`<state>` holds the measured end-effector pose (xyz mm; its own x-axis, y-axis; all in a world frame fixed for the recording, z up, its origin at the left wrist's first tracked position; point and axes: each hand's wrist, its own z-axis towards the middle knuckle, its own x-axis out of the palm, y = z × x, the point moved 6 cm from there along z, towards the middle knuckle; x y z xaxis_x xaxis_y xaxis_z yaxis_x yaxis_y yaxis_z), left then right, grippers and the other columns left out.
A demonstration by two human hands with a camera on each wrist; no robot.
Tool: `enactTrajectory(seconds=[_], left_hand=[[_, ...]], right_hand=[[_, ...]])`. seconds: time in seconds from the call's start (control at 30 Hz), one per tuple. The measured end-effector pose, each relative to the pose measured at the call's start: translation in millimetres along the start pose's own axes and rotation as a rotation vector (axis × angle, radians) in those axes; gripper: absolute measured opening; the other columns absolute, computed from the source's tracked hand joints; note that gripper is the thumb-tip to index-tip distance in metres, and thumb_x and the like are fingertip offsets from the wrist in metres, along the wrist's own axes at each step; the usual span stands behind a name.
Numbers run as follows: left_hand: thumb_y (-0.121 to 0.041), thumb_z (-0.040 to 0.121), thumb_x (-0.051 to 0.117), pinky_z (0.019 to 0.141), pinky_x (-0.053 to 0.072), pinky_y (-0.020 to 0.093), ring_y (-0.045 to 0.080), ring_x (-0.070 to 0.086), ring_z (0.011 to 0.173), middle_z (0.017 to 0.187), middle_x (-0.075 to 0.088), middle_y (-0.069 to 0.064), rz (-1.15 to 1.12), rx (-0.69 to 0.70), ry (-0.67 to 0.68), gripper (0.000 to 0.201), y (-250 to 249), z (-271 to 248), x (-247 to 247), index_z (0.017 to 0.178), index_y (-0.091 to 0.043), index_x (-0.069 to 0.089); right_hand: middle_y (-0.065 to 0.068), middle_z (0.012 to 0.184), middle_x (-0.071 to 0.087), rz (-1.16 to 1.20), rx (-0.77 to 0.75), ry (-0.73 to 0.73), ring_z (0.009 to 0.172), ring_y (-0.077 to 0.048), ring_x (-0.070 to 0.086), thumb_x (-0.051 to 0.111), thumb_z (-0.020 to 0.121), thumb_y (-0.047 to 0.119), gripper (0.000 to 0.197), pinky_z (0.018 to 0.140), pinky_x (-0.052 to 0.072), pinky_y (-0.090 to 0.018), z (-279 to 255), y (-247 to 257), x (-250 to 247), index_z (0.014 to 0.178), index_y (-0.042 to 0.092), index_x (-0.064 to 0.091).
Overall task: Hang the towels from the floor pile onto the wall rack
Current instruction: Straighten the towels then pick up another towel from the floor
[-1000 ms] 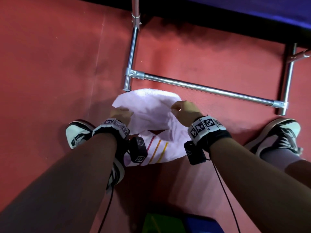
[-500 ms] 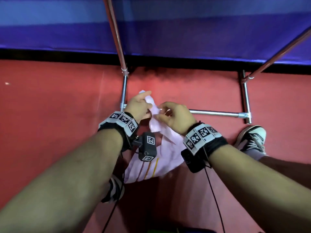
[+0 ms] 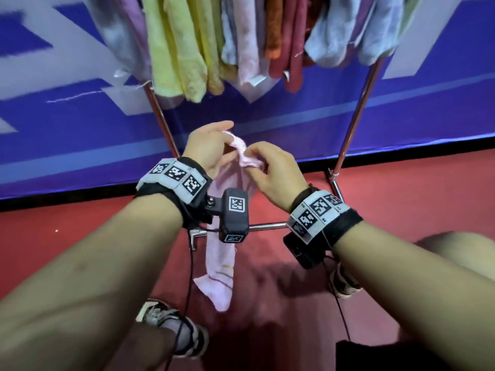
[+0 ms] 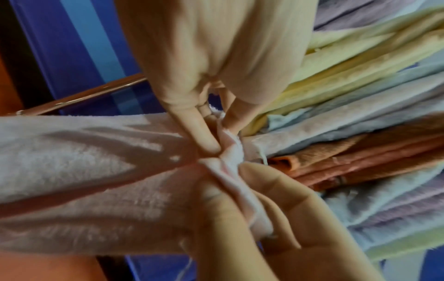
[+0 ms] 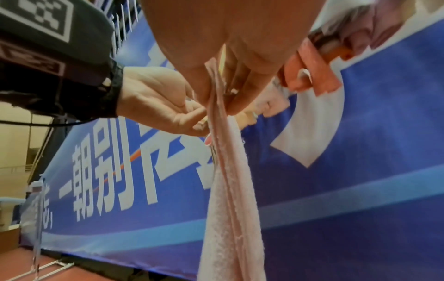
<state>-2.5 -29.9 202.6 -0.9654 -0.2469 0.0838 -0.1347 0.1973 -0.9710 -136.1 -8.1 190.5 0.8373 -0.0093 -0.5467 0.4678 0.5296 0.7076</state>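
Fingers (image 3: 257, 152) of two hands pinch one pink towel (image 3: 221, 266) below rack (image 3: 356, 111).

The blue banner (image 5: 360, 152) behind the rack carries large white Chinese characters — "一朝别" can be read in the right wrist view, the rest hidden by the towel (image 5: 230, 209) — while the wristbands (image 3: 176, 175) bear only black-and-white square code markers, no readable words.

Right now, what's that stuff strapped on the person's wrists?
Both arms are bare, no sleeves. Each wrist has a black strap with a band of white squares printed with black checker codes. A small black camera box hangs under each wrist, the left one code-marked, with thin black cables trailing down.
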Motion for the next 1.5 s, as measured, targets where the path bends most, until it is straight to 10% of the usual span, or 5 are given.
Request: enactTrajectory(seconds=[0.47,0.67,0.77,1.1,1.5], left_hand=[[-0.032,0.092,0.055,0.057,0.041,0.025,0.01,0.051,0.059,0.063,0.058,-0.004,0.427,0.269,-0.042,0.03,-59,-48,38,0.07,-0.017,0.067],[-0.03,0.079,0.064,0.101,0.043,0.041,0.028,0.057,0.11,0.107,0.062,0.01,0.685,0.355,-0.021,0.015,-25,-44,45,0.093,-0.031,0.068],[-0.009,0.086,0.066,0.088,0.046,0.014,0.006,0.059,0.097,0.104,0.065,0.0,0.482,0.256,0.133,0.046,3,-38,51,0.13,-0.009,0.051],[-0.005,0.089,0.062,0.071,0.046,0.007,-0.01,0.059,0.069,0.085,0.067,-0.007,0.533,0.263,0.179,0.015,63,-3,42,0.099,-0.013,0.069],[-0.007,0.089,0.053,0.062,0.039,0.006,0.008,0.051,0.069,0.086,0.061,0.004,0.692,0.239,0.102,0.026,75,71,24,0.11,-0.015,0.066]], right_hand=[[0.002,0.077,0.067,0.29,0.174,-0.126,0.07,-0.007,0.059,0.063,0.082,0.007,0.01,0.068,0.046,-0.021,27,23,-94,0.083,0.014,0.07],[0.006,0.077,0.066,0.267,0.207,0.008,0.067,0.001,0.056,0.058,0.083,0.003,0.017,0.067,0.044,-0.018,23,-4,-81,0.082,0.016,0.069],[0.012,0.073,0.063,0.252,0.233,0.059,0.062,0.005,0.055,0.058,0.083,0.003,0.018,0.064,0.043,-0.015,18,-22,-70,0.08,0.019,0.067],[0.0,0.074,0.068,0.23,0.412,0.158,0.07,-0.011,0.062,0.072,0.074,0.016,0.008,0.066,0.051,-0.028,20,-83,-22,0.071,0.022,0.068],[0.006,0.071,0.06,0.26,0.558,0.213,0.063,-0.003,0.054,0.057,0.087,0.004,0.01,0.062,0.043,-0.019,51,-124,18,0.086,0.01,0.065]])
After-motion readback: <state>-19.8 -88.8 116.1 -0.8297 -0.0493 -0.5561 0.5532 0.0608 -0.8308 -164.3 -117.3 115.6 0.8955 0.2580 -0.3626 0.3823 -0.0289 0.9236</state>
